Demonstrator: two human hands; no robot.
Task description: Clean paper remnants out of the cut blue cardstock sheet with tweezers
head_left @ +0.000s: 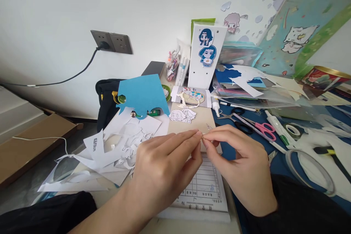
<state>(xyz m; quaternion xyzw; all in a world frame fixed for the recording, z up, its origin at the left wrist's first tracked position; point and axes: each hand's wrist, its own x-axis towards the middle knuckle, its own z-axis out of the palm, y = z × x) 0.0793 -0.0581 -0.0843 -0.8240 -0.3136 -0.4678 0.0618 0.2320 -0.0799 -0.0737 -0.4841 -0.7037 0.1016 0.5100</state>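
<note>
My left hand (167,164) and my right hand (238,164) meet fingertip to fingertip over a printed form pad (205,186). Both are closed in a pinch on something tiny between them, too small to make out. Just beyond the fingertips, uncoloured line-drawn paper figures (182,116) lie on a beige board (203,117). Behind them is a card with coloured cut-out figures (192,96).
White paper scraps (126,150) and a cut blue sheet (142,93) are at the left. Pink scissors (264,128), black scissors (238,117), a glue bottle (215,106) and a tape ring (309,172) lie at the right. A white stand (205,76) rises behind.
</note>
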